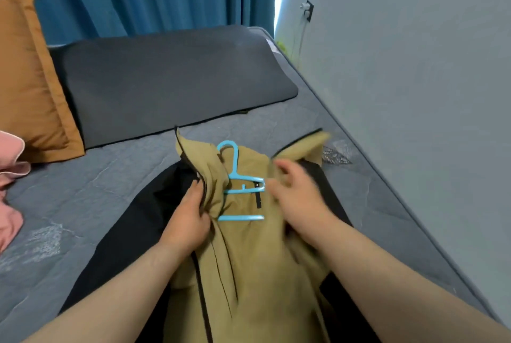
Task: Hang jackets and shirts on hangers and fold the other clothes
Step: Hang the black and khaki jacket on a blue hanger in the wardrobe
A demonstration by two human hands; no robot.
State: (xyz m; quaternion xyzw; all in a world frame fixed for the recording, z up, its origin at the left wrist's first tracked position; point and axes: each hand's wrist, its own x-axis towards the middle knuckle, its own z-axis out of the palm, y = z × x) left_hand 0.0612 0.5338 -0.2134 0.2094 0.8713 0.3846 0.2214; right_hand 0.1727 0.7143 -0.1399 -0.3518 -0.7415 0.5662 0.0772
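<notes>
— Where did we have the jacket (249, 259)?

— On the bed (110, 185), just below the dark pillow (171, 80), lining up, with the blue hanger (238, 179) lying inside its collar.

— And our hands?

— Our left hand (188, 218) pinched the left front edge beside the hanger. Our right hand (293, 190) was blurred; its fingers looked spread over the right shoulder, gripping nothing, though we could not be sure.

— How did we judge it would handle?

— Soft, light, floppy, perhaps slick on the shell. We reckoned it best held at the collar and shoulder seams, drawing each over a hanger arm.
</notes>
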